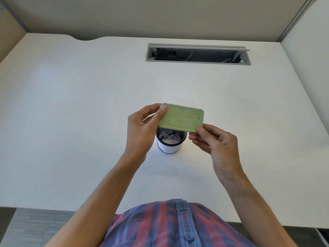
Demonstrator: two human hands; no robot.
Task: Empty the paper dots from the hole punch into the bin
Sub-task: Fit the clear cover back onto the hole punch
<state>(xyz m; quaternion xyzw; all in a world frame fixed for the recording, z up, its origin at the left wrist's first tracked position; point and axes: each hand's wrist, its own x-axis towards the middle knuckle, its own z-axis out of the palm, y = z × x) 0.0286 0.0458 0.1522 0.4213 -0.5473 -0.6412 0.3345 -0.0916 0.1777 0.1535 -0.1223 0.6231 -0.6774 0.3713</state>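
Both hands, left hand (142,129) and right hand (216,141), pinch the green hole punch tray (181,117) by opposite ends at frame centre, directly over the bin (170,146) so dots land inside.

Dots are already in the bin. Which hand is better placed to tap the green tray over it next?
Probably the right hand: it pinches only the green tray's near corner, while the left hand wraps the far end and could steady it above the bin.
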